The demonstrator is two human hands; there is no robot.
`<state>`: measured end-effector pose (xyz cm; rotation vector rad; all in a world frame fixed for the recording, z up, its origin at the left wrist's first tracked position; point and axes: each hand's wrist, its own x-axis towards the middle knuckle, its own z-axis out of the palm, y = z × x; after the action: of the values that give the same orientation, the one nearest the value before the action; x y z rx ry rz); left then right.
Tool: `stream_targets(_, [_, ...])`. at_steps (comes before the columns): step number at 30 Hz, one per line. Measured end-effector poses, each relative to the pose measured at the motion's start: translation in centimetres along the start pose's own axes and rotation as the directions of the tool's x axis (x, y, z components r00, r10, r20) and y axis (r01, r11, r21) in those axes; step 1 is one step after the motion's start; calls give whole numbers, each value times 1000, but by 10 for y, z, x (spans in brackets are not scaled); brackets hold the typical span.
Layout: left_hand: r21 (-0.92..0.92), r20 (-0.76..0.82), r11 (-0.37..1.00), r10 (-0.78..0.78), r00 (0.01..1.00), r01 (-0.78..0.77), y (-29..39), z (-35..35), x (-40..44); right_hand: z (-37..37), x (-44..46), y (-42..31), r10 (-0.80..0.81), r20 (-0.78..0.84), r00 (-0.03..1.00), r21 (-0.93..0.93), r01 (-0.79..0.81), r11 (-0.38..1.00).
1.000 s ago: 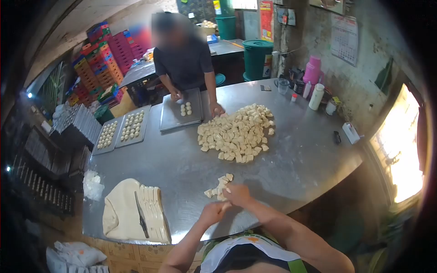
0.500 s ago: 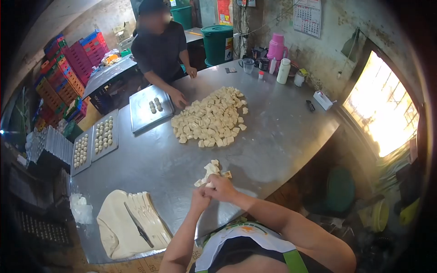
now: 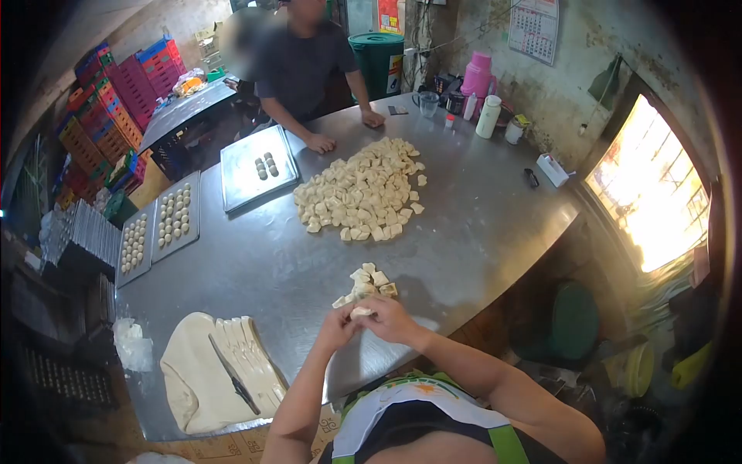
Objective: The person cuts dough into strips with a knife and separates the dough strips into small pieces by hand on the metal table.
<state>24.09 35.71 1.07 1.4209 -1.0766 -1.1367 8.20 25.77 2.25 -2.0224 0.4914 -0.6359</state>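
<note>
Both my hands are close together at the near side of the metal table, with a piece of dough [image 3: 360,312] pinched between them. My left hand [image 3: 337,329] holds it from the left, fingers curled. My right hand [image 3: 393,320] grips it from the other side. Just beyond my fingers lies a small pile of cut dough pieces [image 3: 368,278]. To the left, a large dough slab [image 3: 185,371], partly cut into strips [image 3: 251,352], has a knife [image 3: 232,374] resting on it.
A big heap of dough pieces [image 3: 359,189] covers the table's middle. Across the table stands a person [image 3: 305,69], hands by the heap. A tray with several dough balls [image 3: 267,165] and two fuller trays [image 3: 176,219] sit left. A pink thermos [image 3: 478,75] stands at the back.
The small pile beyond my hands has more separate pieces, and a dough piece now shows between my fingers. The other person's hand has drawn back from the heap, and more balls show on the tray.
</note>
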Motion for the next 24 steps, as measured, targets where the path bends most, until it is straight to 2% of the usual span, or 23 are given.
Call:
stream_targets(1, [3, 0, 1000, -9, 1000, 9, -1, 2, 2, 1, 2, 5, 5, 0, 1000, 8, -5, 1000])
stream_targets(2, [191, -2, 981, -22, 1000, 22, -3, 10, 6, 0, 3, 14, 71, -19, 997, -90, -72, 993])
stream_targets(4, [527, -24, 847, -58, 998, 62, -9, 30, 9, -5, 2, 33, 202, -50, 978, -279, -208, 937])
stream_targets(5, [514, -42, 853, -82, 996, 92, -1, 38, 5, -13, 7, 40, 215, -20, 976, -274, -212, 938])
stream_targets(7, [305, 43, 949, 63, 997, -73, 46, 49, -3, -33, 30, 53, 523, 179, 833, -570, -346, 746])
stream_targets(8, [192, 71, 970, 135, 988, -146, 55, 53, -6, -40, 28, 54, 535, 212, 818, -561, -346, 752])
stream_targets(9, [185, 52, 977, 100, 994, -108, 46, 52, -5, -55, 25, 45, 436, 280, 855, -435, -292, 852])
stream_targets(11, [144, -147, 983, -96, 984, 117, 17, 25, 2, -86, 31, 39, 195, 349, 917, -145, -152, 978])
stream_targets(13, [353, -346, 866, -231, 909, 354, 4, -5, 0, -90, 17, 67, 232, 363, 903, -183, -175, 967])
stream_targets(14, [353, -352, 860, -244, 904, 369, -8, -6, 6, -88, 8, 83, 267, 350, 898, -238, -191, 952])
stream_targets(16, [631, -366, 691, -137, 921, 353, -45, -1, 12, -84, 2, 108, 303, 347, 888, -285, -208, 936])
stream_targets(17, [750, -355, 573, -76, 932, 332, -59, -2, 21, -76, 7, 116, 248, 350, 903, -283, -151, 947])
stream_targets(18, [756, -356, 564, -71, 932, 332, -65, -1, 40, -67, 17, 121, 189, 344, 920, -281, -91, 955])
stream_targets(19, [741, -317, 615, -32, 948, 269, -71, 4, 65, -57, 29, 126, 129, 333, 934, -282, -32, 959])
stream_targets(21, [695, -234, 708, 57, 971, 126, -72, 12, 116, -36, 75, 134, 132, 292, 947, -223, -67, 973])
stream_targets(22, [699, -226, 706, 66, 972, 115, -56, 11, 137, -36, 92, 142, 143, 266, 953, -165, -101, 981])
stream_targets(24, [711, -92, 673, -198, 976, 203, -11, 3, 177, -50, 105, 161, 159, 206, 965, -163, -127, 978])
